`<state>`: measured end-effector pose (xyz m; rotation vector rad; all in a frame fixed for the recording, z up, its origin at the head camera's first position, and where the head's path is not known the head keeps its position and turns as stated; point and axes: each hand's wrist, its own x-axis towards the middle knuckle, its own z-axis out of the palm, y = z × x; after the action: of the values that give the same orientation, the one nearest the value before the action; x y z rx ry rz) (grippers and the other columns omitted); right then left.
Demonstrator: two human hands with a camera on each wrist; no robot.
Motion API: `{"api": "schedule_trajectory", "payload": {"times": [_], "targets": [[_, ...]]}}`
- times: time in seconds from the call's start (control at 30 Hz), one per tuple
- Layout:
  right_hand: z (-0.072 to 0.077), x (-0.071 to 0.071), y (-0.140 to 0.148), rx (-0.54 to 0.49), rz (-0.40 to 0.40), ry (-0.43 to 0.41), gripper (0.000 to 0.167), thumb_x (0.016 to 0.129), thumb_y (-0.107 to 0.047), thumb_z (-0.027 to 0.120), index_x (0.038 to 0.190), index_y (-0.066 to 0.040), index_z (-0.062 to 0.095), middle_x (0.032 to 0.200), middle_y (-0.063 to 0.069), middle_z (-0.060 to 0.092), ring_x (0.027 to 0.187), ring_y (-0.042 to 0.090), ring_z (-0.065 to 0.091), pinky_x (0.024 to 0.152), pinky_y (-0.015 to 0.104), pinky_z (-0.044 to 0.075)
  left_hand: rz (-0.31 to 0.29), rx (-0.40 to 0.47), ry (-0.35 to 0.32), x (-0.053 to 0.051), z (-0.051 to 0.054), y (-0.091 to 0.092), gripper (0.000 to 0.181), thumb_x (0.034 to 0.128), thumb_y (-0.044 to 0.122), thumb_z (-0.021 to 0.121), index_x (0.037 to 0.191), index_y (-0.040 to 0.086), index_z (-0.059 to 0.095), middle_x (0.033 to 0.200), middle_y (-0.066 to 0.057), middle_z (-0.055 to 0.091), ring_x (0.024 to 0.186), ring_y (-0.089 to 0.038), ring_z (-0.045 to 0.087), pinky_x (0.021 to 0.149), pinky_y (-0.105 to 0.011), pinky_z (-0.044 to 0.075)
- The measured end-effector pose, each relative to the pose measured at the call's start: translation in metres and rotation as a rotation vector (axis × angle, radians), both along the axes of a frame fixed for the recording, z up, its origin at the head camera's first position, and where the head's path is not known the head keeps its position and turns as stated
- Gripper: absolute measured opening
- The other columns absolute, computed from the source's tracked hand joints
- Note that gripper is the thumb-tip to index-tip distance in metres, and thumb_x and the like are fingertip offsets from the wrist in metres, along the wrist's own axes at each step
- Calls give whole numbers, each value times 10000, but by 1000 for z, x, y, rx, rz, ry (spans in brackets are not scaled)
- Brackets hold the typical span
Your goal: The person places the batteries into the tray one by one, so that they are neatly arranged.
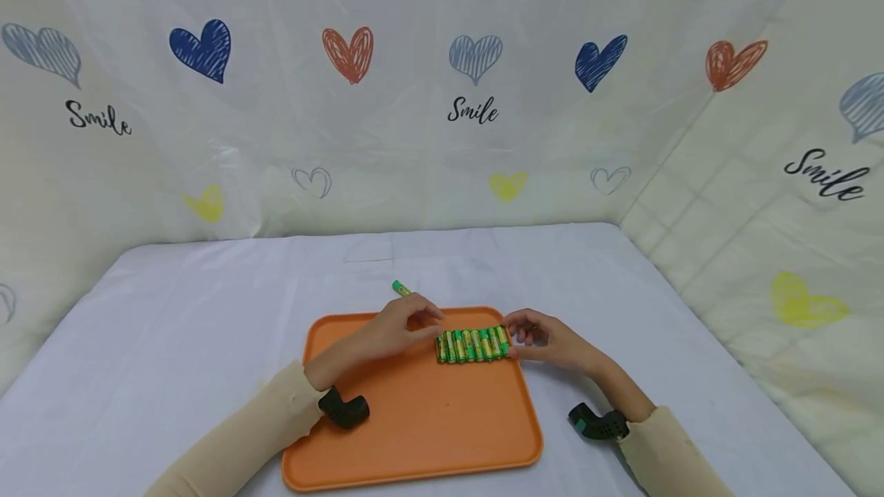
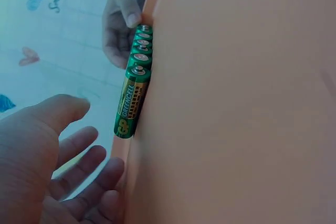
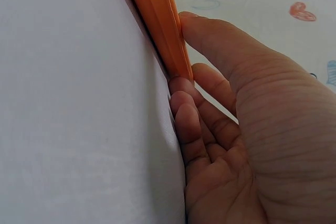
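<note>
A row of several green-and-gold batteries (image 1: pixel 473 344) lies side by side near the far right corner of the orange tray (image 1: pixel 442 420). My left hand (image 1: pixel 397 328) is held over the tray just left of the row. In the left wrist view its fingers (image 2: pixel 79 163) are loosely bent and apart from the nearest battery (image 2: pixel 132 102). At the row's other end, my right hand (image 1: pixel 549 340) reaches the tray's right rim. Its thumb (image 3: pixel 210 32) touches the rim by the last battery, while the other fingers stay loosely curled outside the tray.
A single battery (image 1: pixel 400 287) lies on the white tablecloth (image 1: pixel 580 274) beyond the tray's far edge, partly hidden by the left hand. Behind the table hangs a white sheet (image 1: pixel 407 136) printed with hearts and lettering.
</note>
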<state>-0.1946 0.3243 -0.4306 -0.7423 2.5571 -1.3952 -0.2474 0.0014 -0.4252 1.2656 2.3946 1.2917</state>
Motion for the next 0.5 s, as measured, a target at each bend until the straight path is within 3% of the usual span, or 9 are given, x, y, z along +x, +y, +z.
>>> {"api": "schedule_trajectory", "payload": {"times": [0.27, 0.5], "targets": [[-1, 0, 1, -16, 9, 14, 400, 875, -115, 737, 1231, -13, 586, 1012, 129, 578, 835, 195, 505, 708, 228, 437, 139, 90, 37, -8, 1, 1, 169, 936, 164, 669, 1083, 79, 669, 1053, -17, 625, 945, -166, 588, 762, -277, 483], [-3, -2, 2, -26, 19, 29, 399, 867, -117, 746, 1228, -39, 595, 1003, 111, 583, 826, 193, 508, 700, 233, 440, 241, 125, 88, -18, -1, -1, 172, 930, 138, 671, 1080, 55, 673, 1045, -72, 624, 944, -242, 577, 747, -306, 494]]}}
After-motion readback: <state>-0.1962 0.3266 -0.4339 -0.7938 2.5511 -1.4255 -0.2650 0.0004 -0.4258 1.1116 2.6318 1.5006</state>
